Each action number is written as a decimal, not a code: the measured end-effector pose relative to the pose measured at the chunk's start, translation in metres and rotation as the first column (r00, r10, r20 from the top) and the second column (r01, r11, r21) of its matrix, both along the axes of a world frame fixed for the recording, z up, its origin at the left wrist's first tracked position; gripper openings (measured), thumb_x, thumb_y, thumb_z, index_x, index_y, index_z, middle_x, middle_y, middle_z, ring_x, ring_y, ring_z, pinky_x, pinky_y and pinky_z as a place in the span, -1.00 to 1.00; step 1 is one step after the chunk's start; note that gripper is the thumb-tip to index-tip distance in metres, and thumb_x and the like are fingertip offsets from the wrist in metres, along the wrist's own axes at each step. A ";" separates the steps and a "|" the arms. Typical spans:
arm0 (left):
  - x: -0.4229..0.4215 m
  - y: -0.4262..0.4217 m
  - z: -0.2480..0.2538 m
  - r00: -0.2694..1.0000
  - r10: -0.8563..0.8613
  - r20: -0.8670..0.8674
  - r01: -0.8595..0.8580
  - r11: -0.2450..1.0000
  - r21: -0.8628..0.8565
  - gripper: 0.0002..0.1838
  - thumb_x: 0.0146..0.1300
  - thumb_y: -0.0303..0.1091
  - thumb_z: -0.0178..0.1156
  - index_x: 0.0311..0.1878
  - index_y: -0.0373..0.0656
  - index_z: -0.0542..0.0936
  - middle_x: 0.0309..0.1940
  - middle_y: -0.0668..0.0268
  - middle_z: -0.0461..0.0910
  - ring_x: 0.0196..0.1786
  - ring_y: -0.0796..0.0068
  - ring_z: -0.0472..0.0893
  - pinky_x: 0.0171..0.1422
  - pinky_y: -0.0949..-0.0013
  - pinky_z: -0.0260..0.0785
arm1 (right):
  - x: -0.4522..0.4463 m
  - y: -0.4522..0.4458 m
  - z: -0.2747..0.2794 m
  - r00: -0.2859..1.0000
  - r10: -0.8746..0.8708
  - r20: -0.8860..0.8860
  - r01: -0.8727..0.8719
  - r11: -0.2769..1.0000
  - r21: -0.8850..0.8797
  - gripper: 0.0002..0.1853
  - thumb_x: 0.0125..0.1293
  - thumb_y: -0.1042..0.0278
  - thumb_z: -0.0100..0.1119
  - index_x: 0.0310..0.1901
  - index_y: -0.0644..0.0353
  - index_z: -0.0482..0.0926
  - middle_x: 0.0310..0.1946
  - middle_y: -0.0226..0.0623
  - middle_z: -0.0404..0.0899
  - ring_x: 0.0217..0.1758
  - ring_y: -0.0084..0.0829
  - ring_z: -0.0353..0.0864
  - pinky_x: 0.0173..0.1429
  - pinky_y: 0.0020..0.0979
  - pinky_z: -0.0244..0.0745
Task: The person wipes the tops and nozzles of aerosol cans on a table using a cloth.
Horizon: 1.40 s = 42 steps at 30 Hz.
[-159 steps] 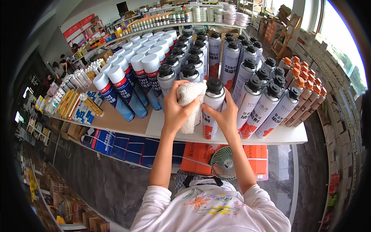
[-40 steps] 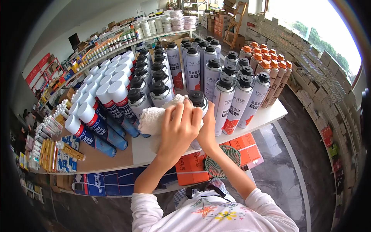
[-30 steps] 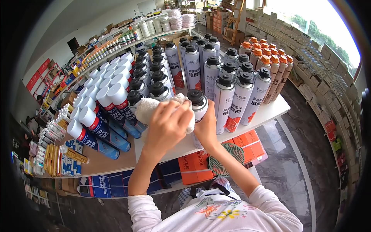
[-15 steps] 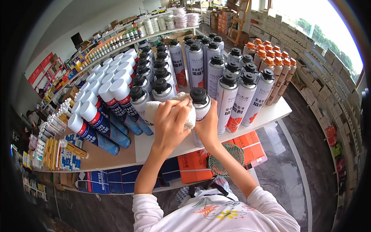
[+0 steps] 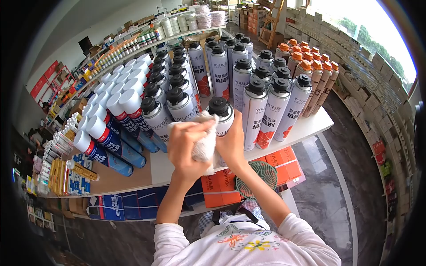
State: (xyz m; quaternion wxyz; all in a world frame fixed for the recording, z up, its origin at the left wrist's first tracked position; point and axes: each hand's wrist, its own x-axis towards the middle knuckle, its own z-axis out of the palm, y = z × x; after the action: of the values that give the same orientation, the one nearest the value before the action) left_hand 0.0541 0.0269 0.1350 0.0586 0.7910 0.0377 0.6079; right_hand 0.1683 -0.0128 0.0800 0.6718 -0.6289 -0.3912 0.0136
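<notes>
My right hand (image 5: 232, 141) is wrapped around a white foam spray can (image 5: 225, 122) with a black cap, held upright at the table's front edge. In my left hand (image 5: 184, 144) is a bunched white cloth (image 5: 205, 142), pressed against the left side of that can. Just behind my left hand stand more black-capped cans (image 5: 154, 116) in rows. Right of my right hand is another group of the same cans (image 5: 256, 116), with red marks low on their labels. My hands and the cloth hide the can's lower part.
White-capped blue spray cans (image 5: 130, 104) fill the left of the white table (image 5: 306, 133). Brown cans with orange caps (image 5: 322, 82) stand at the right. Below are orange boxes (image 5: 220, 188), blue boxes (image 5: 135, 205) and a green basket (image 5: 256, 179).
My left hand and the cloth have slid down along the can's side. My right hand still grips the can. The whole view has shifted slightly.
</notes>
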 end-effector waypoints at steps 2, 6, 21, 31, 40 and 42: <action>0.000 0.009 0.006 0.994 0.105 -0.007 -0.105 0.992 -0.064 -0.70 -0.08 -0.73 0.32 -0.28 -0.26 0.50 -0.07 0.12 0.77 -0.15 0.20 0.64 0.01 0.24 0.51 | 0.001 0.003 -0.004 1.000 -0.005 -0.004 0.005 1.000 0.001 -0.17 -0.02 0.28 0.61 0.25 0.27 0.31 0.06 -0.02 0.49 0.09 0.09 0.62 0.08 -0.05 0.54; 0.012 0.012 0.002 0.987 0.121 -0.110 -0.122 0.993 -0.005 -0.58 -0.27 -0.70 0.37 -0.22 -0.24 0.57 -0.01 0.25 0.75 -0.13 0.20 0.64 -0.04 0.20 0.50 | 0.002 0.005 -0.005 1.000 -0.003 0.018 0.002 1.000 0.021 -0.18 0.00 0.27 0.61 0.24 0.25 0.31 0.05 -0.02 0.50 0.10 0.08 0.62 0.08 -0.06 0.55; -0.006 0.012 -0.012 0.995 -0.076 -0.064 0.056 0.960 -0.274 -0.70 -0.08 -0.73 0.38 -0.27 -0.28 0.54 -0.13 0.13 0.75 -0.12 0.24 0.71 0.00 0.30 0.53 | 0.020 -0.012 -0.001 0.982 0.149 0.113 -0.140 0.987 -0.081 -0.08 0.04 0.23 0.60 0.34 0.35 0.22 0.19 0.13 0.40 0.27 0.11 0.49 0.30 -0.06 0.43; -0.018 0.011 -0.004 0.996 -0.065 0.067 0.087 0.913 -0.399 -0.70 -0.02 -0.71 0.39 -0.26 -0.29 0.48 -0.07 0.01 0.76 -0.08 0.36 0.75 0.06 0.37 0.53 | 0.053 -0.026 0.018 0.873 0.486 -0.042 -0.482 0.845 -0.233 -0.02 -0.03 0.11 0.70 0.34 0.36 0.32 0.27 0.08 0.50 0.34 -0.17 0.52 0.36 -0.20 0.42; 0.008 0.009 -0.002 0.988 0.146 0.043 -0.123 0.931 -0.343 -0.75 0.00 -0.67 0.32 -0.25 -0.29 0.50 -0.09 0.11 0.77 -0.14 0.32 0.74 0.01 0.34 0.53 | -0.008 0.009 -0.015 0.986 -0.048 0.159 0.043 0.999 0.032 -0.18 -0.08 0.33 0.62 0.18 0.34 0.30 0.00 0.02 0.35 0.08 0.05 0.47 0.15 -0.08 0.46; 0.009 0.004 -0.001 0.980 0.197 0.016 -0.182 0.930 -0.318 -0.74 -0.02 -0.66 0.34 -0.25 -0.28 0.51 -0.15 0.14 0.75 -0.17 0.18 0.71 -0.04 0.27 0.51 | -0.012 0.010 -0.016 0.987 -0.055 0.152 0.049 0.998 0.041 -0.22 -0.04 0.36 0.60 0.15 0.37 0.29 -0.04 0.02 0.31 0.04 0.05 0.43 0.12 -0.06 0.43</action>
State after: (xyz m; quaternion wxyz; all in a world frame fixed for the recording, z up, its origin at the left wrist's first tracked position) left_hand 0.0630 0.0311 0.1344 0.1258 0.7495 0.2090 0.6154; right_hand 0.1560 -0.0023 0.0639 0.6513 -0.6257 -0.4252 -0.0595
